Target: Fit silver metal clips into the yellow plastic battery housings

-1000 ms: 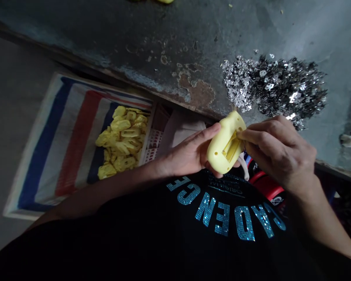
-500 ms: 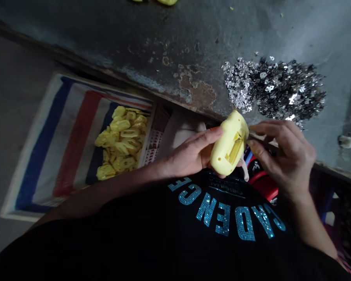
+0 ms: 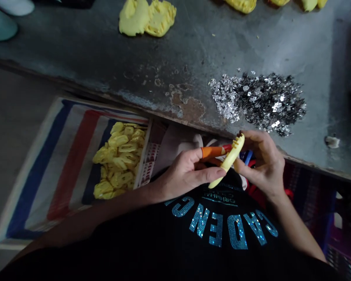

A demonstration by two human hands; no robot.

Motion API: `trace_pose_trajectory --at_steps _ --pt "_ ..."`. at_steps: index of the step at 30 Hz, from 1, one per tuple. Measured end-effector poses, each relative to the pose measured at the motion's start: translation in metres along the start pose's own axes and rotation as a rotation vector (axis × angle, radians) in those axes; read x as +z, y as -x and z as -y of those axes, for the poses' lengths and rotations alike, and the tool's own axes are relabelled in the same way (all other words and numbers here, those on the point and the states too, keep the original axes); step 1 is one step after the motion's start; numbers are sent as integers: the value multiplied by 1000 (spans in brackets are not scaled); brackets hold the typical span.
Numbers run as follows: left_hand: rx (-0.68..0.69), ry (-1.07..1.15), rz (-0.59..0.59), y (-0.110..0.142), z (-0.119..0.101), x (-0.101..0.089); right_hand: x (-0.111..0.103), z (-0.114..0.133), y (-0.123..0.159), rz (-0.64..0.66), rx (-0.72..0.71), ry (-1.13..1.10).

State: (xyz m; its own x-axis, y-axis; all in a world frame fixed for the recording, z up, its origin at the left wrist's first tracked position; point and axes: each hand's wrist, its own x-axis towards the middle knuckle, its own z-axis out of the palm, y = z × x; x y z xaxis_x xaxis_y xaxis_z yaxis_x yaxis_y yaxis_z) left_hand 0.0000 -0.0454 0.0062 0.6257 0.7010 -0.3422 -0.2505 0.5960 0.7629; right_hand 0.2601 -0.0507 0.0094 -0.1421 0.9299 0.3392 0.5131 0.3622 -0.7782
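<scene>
My left hand [image 3: 188,169] grips a yellow plastic shell [image 3: 229,160], its thumb on the near edge and its fingers behind. The shell is seen edge-on and tilted, with small prongs along its upper end. An orange cover [image 3: 212,152] wraps one left finger, whose tip looks red. At the shell's far side, my right hand [image 3: 263,162] has its thumb and bent fingers drawn together against it. Whatever those fingertips may hold is hidden. Just beyond the hands, a pile of small shiny metal pieces [image 3: 269,99] lies on the worn grey table [image 3: 105,58].
More yellow plastic parts [image 3: 134,17] lie along the table's far side. Left of me, a crate lined with striped cloth [image 3: 67,164] holds a heap of yellow parts [image 3: 119,156]. A small whitish lump [image 3: 332,141] sits near the table's right edge.
The shell has turned from showing its broad face with a slot to edge-on. My right hand has moved in closer against it. The view has shifted, revealing more of the table's far side.
</scene>
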Motion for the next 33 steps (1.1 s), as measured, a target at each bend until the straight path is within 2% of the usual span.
trace_pose_trajectory --at_steps 3,7,9,12,14,16,18,20,26,33 --pt "5 -70 -34 -3 3 -2 4 1 8 -83 -32 57" --pt "117 -179 -110 -13 -4 -1 2 6 8 -105 -26 107" --pt "130 -150 -141 -17 -8 -2 -4 5 1 -49 -6 85" --pt "152 64 -179 -21 -10 -10 -15 -7 -17 78 -4 56" --pt "200 208 -200 -22 -12 -17 -19 -19 -32 61 -69 231" --pt "235 289 -178 -21 -15 -24 -18 -31 -45 8 -151 527" --pt "246 315 -140 -20 -19 -30 -13 -39 -55 38 -209 746" --pt "239 321 -135 -18 -21 -32 -8 -42 -59 99 -248 843" --pt "152 384 -226 -19 -17 -31 -15 -33 -42 128 -329 861" --pt "119 391 -231 -23 -14 -25 -24 -37 -15 125 -237 760"
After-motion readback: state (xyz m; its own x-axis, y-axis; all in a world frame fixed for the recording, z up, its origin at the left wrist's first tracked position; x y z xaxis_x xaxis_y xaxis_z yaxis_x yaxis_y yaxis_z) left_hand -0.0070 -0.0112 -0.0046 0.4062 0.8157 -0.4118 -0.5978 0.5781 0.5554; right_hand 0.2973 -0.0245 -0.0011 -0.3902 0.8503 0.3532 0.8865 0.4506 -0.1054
